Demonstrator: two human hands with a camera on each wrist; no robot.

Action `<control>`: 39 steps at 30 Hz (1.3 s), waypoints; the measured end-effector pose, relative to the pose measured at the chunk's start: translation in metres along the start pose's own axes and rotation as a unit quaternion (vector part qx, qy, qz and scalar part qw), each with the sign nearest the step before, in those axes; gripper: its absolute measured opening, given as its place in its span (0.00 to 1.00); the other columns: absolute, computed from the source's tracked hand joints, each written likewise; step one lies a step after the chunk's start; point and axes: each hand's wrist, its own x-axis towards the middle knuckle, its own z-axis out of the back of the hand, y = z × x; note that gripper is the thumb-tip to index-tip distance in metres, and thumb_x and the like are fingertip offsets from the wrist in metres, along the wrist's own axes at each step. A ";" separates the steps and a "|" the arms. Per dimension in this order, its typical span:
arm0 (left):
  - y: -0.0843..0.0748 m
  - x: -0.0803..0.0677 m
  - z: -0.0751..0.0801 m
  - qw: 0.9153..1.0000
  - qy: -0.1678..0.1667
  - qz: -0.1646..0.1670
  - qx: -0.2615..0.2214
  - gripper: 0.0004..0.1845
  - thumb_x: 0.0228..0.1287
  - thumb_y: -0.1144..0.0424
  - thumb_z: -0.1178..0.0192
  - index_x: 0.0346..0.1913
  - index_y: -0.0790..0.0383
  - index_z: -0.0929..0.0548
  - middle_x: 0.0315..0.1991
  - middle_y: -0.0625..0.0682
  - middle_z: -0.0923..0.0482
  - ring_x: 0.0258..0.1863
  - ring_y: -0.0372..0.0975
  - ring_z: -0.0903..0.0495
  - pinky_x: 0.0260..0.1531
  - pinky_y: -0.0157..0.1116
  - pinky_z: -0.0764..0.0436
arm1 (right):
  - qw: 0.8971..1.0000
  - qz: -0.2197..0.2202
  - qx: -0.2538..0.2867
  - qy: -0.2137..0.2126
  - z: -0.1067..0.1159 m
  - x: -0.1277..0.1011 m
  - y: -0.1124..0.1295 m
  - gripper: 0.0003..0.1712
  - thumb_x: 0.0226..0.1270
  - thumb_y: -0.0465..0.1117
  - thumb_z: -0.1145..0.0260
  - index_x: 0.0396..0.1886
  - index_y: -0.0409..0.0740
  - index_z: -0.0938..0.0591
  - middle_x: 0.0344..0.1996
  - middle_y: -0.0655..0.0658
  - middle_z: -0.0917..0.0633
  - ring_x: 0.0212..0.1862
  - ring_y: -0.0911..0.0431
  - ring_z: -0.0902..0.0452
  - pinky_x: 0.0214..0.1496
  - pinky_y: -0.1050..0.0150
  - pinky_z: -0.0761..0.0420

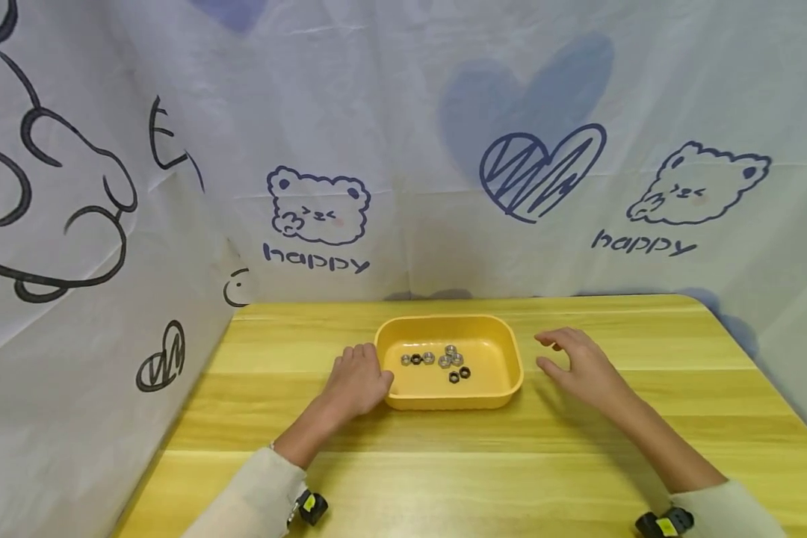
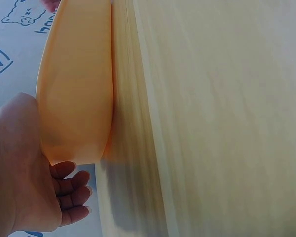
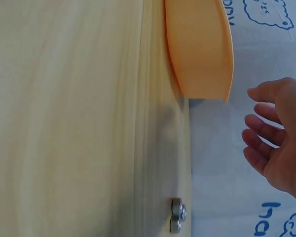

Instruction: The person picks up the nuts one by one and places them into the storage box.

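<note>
A yellow plastic tray (image 1: 450, 403) lies on the table with several silver hex nuts (image 1: 457, 359) and black hex nuts (image 1: 453, 377) loose on its floor. My left hand (image 1: 358, 379) grips the tray's left end, thumb over the rim and fingers along the outer wall. In the left wrist view the tray's side wall (image 2: 79, 84) fills the space by the thumb. To the right of the tray, apart from it, my right hand (image 1: 588, 370) hovers with loosely bent fingers and nothing between them. The right wrist view shows small shiny metal nuts (image 3: 176, 216) on the table below that hand.
The wood-grain table (image 1: 484, 478) extends around the tray on all sides. Behind it and along the left hangs a white cloth (image 1: 403, 149) with printed bears and hearts. A black band with a small device (image 1: 311, 508) sits on each wrist.
</note>
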 end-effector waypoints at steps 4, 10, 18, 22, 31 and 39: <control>0.001 -0.002 -0.001 1.000 0.000 -0.003 -0.004 0.18 0.70 0.53 0.50 0.47 0.67 0.28 0.38 0.57 0.31 0.39 0.49 0.36 0.44 0.44 0.35 | 1.000 -0.015 -0.003 0.002 0.003 -0.007 -0.007 0.22 0.67 0.36 0.28 0.59 0.34 0.18 0.53 0.35 0.14 0.51 0.40 0.18 0.53 0.41 0.18; 0.003 -0.002 -0.002 1.000 -0.007 -0.002 -0.002 0.18 0.70 0.53 0.50 0.47 0.67 0.28 0.37 0.57 0.31 0.39 0.49 0.36 0.44 0.44 0.35 | 0.999 -0.042 -0.005 0.011 0.009 -0.015 -0.014 0.23 0.68 0.37 0.29 0.61 0.33 0.19 0.55 0.33 0.15 0.52 0.39 0.19 0.53 0.39 0.19; 0.004 -0.004 -0.004 1.000 -0.007 0.001 -0.006 0.18 0.70 0.53 0.49 0.47 0.68 0.28 0.38 0.58 0.31 0.39 0.49 0.36 0.44 0.44 0.35 | 0.999 -0.048 -0.005 0.013 0.016 -0.019 -0.027 0.25 0.68 0.37 0.29 0.62 0.31 0.20 0.55 0.30 0.16 0.51 0.37 0.18 0.53 0.38 0.19; 0.004 -0.003 -0.005 1.000 -0.008 -0.001 -0.010 0.18 0.69 0.53 0.50 0.47 0.67 0.28 0.38 0.57 0.30 0.39 0.49 0.35 0.44 0.44 0.35 | 0.998 -0.056 -0.002 0.017 0.020 -0.021 -0.034 0.25 0.68 0.36 0.29 0.62 0.31 0.20 0.56 0.28 0.16 0.52 0.35 0.18 0.52 0.37 0.19; 0.002 -0.003 -0.005 1.000 -0.013 -0.003 -0.015 0.18 0.69 0.53 0.49 0.47 0.67 0.28 0.37 0.57 0.30 0.39 0.49 0.35 0.44 0.44 0.35 | 0.994 -0.097 0.014 0.043 0.024 -0.029 -0.054 0.27 0.70 0.38 0.31 0.65 0.29 0.23 0.58 0.26 0.18 0.55 0.32 0.20 0.53 0.37 0.18; 0.002 -0.002 -0.003 1.000 -0.014 -0.004 -0.013 0.17 0.70 0.53 0.49 0.46 0.67 0.28 0.37 0.57 0.30 0.39 0.49 0.35 0.43 0.44 0.35 | 0.991 -0.118 0.022 0.064 0.028 -0.034 -0.062 0.29 0.72 0.39 0.33 0.67 0.29 0.25 0.59 0.25 0.19 0.57 0.30 0.22 0.53 0.37 0.19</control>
